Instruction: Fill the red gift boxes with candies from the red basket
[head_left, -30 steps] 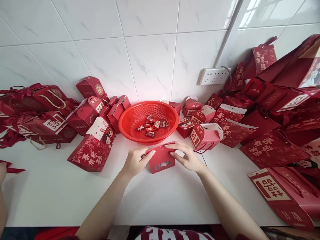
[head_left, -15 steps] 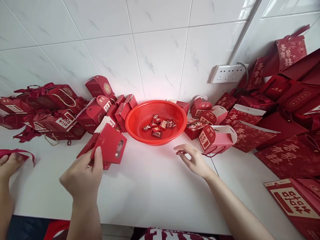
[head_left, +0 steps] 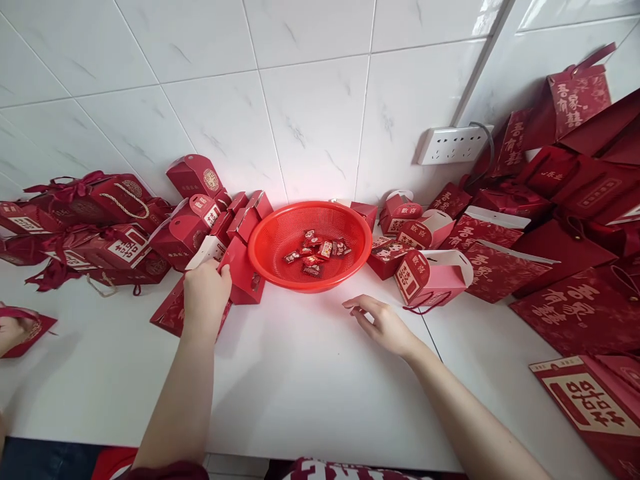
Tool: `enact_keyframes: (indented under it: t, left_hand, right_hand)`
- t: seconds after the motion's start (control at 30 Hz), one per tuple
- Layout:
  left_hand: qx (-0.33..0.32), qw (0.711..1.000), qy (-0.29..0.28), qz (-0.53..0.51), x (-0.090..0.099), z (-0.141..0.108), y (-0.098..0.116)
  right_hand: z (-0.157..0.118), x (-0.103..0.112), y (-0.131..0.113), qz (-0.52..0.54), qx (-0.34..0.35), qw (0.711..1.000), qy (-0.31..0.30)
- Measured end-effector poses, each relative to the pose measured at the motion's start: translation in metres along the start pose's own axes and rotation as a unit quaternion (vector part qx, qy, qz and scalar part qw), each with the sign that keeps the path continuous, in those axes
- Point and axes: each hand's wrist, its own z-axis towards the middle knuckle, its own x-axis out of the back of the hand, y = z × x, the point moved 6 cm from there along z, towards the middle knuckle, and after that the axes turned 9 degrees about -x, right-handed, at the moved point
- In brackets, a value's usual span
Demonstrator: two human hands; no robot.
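Note:
My left hand (head_left: 207, 293) grips a small red gift box (head_left: 245, 277), its thumb on the near side. The box stands just left of a red plastic colander (head_left: 260, 273) with several wrapped candies (head_left: 320, 250) in it. Partly hidden behind my left hand is a patterned red box (head_left: 170, 310) on the table. My right hand (head_left: 383, 325) rests over the table below the colander's right side, fingers loosely curled and apart, with nothing visible in them. Nearest to it is a pink-sided handled gift box (head_left: 433, 280).
Red gift boxes with ribbons (head_left: 100, 220) are piled at left. Red gift bags (head_left: 565, 307) crowd the right side. A power strip (head_left: 455, 145) is on the tiled wall (head_left: 315, 127). At far left, another person's hand (head_left: 13, 333) holds a red item with ribbon.
My left hand has moved forward and slightly right, bringing the red box down beside the colander. My right hand stays nearly in place. The other person's red item has turned and shows more.

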Motion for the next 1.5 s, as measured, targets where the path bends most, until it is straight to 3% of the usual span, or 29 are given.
enact_keyframes:
  t: [0.2,0.53,0.63,0.77,0.83,0.97,1.1,1.17,1.23,1.3,1.37,1.5]
  left_hand:
    - [0.020,1.000,0.000,0.022,0.000,0.017,0.005]
    - [0.054,0.996,-0.040,0.051,0.005,0.016,0.007]
    - [0.037,0.998,0.008,0.058,0.015,0.012,0.013]
    - [-0.080,0.985,0.142,0.050,0.031,0.003,0.045]
    - [-0.185,0.972,0.144,0.001,0.025,-0.003,0.072]
    - [-0.362,0.923,0.091,-0.096,-0.003,-0.023,0.130]
    - [-0.422,0.886,0.134,-0.138,-0.021,-0.050,0.168]
    - [-0.500,0.836,0.152,-0.165,-0.028,-0.073,0.187]
    - [-0.602,0.769,0.077,-0.199,-0.044,-0.098,0.207]
    - [-0.648,0.728,-0.052,-0.217,-0.070,-0.116,0.222]
    - [-0.634,0.730,-0.127,-0.221,-0.093,-0.121,0.229]
    - [-0.580,0.766,-0.157,-0.229,-0.122,-0.109,0.230]
  right_hand:
    - [0.000,0.000,0.002,-0.016,0.005,1.000,0.001]
    - [0.001,-0.003,-0.001,-0.029,0.019,0.999,-0.015]
    - [0.002,-0.003,-0.002,-0.030,0.022,0.999,-0.019]
    - [0.003,-0.003,-0.004,-0.033,0.029,0.999,-0.018]
    - [0.003,-0.003,-0.006,-0.036,0.033,0.999,-0.015]
    - [0.005,0.005,-0.010,-0.044,0.043,0.998,0.007]
    - [0.012,0.035,-0.019,-0.057,0.049,0.996,0.052]
    - [0.016,0.061,-0.028,-0.061,0.060,0.992,0.090]
    - [0.016,0.093,-0.038,-0.068,0.078,0.983,0.150]
    - [0.012,0.128,-0.045,-0.089,0.082,0.967,0.224]
    - [0.005,0.164,-0.046,-0.114,0.056,0.947,0.295]
    - [-0.013,0.232,-0.031,-0.128,-0.076,0.904,0.400]
